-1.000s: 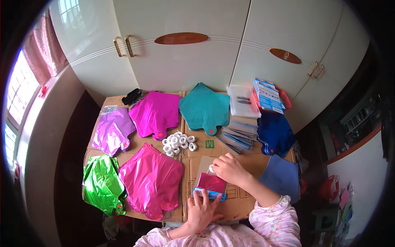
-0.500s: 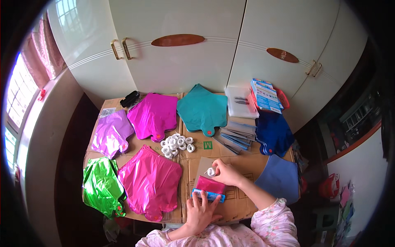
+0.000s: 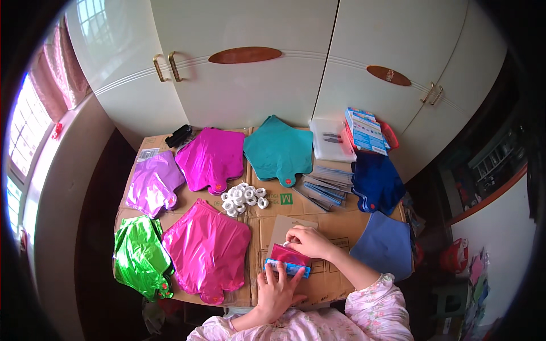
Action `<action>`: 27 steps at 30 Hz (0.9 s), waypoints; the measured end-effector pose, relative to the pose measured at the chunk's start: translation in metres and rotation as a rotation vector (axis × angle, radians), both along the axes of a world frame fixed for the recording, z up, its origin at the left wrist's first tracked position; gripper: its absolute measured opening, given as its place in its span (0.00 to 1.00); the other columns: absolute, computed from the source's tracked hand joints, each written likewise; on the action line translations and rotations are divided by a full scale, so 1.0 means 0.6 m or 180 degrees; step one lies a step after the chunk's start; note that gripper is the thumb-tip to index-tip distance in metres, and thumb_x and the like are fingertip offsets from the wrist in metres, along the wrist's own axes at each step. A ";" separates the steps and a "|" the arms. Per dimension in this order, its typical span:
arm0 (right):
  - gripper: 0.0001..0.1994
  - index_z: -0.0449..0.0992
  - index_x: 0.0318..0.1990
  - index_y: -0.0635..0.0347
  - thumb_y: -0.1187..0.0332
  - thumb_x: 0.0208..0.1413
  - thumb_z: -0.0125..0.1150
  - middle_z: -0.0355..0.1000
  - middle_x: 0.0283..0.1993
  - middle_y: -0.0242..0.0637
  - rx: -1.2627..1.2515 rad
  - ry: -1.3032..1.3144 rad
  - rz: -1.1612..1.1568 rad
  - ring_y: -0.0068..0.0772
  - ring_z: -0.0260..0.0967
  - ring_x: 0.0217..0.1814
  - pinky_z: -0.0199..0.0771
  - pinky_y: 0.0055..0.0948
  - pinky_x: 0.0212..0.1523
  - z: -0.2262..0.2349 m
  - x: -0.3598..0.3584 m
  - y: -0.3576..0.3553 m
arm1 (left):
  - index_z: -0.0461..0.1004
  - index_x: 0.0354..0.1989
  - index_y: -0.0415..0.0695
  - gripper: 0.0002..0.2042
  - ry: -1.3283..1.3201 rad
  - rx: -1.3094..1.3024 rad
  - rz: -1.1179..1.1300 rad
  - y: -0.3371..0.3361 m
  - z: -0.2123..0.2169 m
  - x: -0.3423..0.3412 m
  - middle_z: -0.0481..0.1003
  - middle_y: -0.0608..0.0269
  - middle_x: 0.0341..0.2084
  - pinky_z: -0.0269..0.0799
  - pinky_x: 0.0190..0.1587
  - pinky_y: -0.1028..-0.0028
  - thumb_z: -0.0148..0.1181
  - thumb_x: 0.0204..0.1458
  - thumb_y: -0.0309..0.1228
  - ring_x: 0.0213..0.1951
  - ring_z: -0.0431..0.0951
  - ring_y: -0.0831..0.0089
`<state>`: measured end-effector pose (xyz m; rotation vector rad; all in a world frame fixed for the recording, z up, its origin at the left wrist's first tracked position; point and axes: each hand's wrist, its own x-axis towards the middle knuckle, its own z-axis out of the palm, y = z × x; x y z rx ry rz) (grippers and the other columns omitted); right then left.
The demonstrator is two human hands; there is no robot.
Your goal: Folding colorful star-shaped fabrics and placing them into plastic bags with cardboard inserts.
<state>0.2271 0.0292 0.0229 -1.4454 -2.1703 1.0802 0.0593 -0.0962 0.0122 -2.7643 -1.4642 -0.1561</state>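
Near the front of the cardboard-covered table lies a folded pink foil piece (image 3: pixel 291 255) with a blue printed card strip (image 3: pixel 290 269) along its near edge. My left hand (image 3: pixel 277 292) rests on that strip, fingers spread. Just beyond, my right hand (image 3: pixel 310 241) pinches a small white ribbon roll (image 3: pixel 286 244) at the foil's far edge; the fingers cover most of the roll. Under the right hand sits a flat grey card (image 3: pixel 281 227). Further off is a heap of white ribbon rolls (image 3: pixel 244 198).
Star-shaped foil stacks surround the work: pink (image 3: pixel 207 250), green (image 3: pixel 141 256), lilac (image 3: pixel 152 184), magenta (image 3: pixel 213 159), teal (image 3: pixel 278 150), dark blue (image 3: pixel 378 182) and dull blue (image 3: pixel 384 244). Grey-blue cards (image 3: pixel 327 187), clear bags (image 3: pixel 331 149) and a printed box (image 3: pixel 367 131) stand at the back right.
My right hand has moved slightly nearer and lower with the white ribbon roll, now against the pink foil's far edge. My left hand stays on the blue strip.
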 end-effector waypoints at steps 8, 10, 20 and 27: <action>0.10 0.80 0.38 0.59 0.71 0.48 0.58 0.76 0.36 0.46 0.0130 -0.0081 0.0452 0.43 0.75 0.41 0.73 0.35 0.44 0.006 0.007 -0.001 | 0.59 0.64 0.65 0.40 -0.0062 -0.0058 -0.0010 0.000 0.002 0.000 0.62 0.39 0.53 0.62 0.45 0.48 0.56 0.40 0.64 0.50 0.65 0.36; 0.11 0.80 0.39 0.59 0.71 0.48 0.58 0.76 0.37 0.46 0.0020 -0.0089 0.0510 0.44 0.75 0.41 0.73 0.35 0.45 0.005 0.007 -0.001 | 0.58 0.64 0.65 0.40 -0.0072 -0.0051 -0.0008 -0.001 0.001 0.000 0.62 0.38 0.53 0.63 0.45 0.48 0.56 0.40 0.64 0.50 0.65 0.36; 0.15 0.77 0.43 0.65 0.63 0.56 0.57 0.78 0.37 0.40 -0.1211 0.0473 0.0442 0.26 0.73 0.39 0.72 0.27 0.42 0.011 0.014 0.001 | 0.60 0.63 0.67 0.40 0.0024 -0.0001 -0.0009 0.000 0.001 0.000 0.62 0.38 0.54 0.63 0.45 0.50 0.56 0.39 0.65 0.49 0.66 0.38; 0.15 0.75 0.41 0.67 0.62 0.55 0.60 0.76 0.35 0.37 -0.1723 0.0401 0.0537 0.22 0.70 0.34 0.70 0.27 0.36 -0.016 0.022 0.023 | 0.60 0.63 0.67 0.39 0.0064 -0.0006 -0.0021 0.001 0.002 0.001 0.62 0.38 0.54 0.63 0.45 0.49 0.56 0.39 0.65 0.49 0.66 0.38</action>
